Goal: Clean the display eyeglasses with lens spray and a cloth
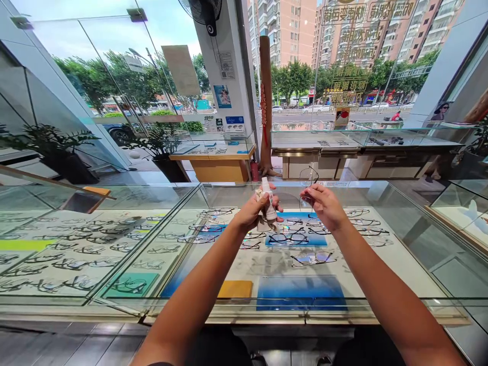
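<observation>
Above the glass display case, my left hand is wrapped round a small white spray bottle with its nozzle up. A crumpled light cloth is bunched in the same hand, beneath and beside the bottle. My right hand pinches a pair of thin-rimmed glasses between thumb and fingers. The glasses are held upright, one round lens above the fingertips and the other below. A short gap separates the bottle from the glasses.
Under the glass top lie rows of eyeglasses, blue panels and a yellow block. More display cases stand at the left, far right and by the window. A wooden post rises behind.
</observation>
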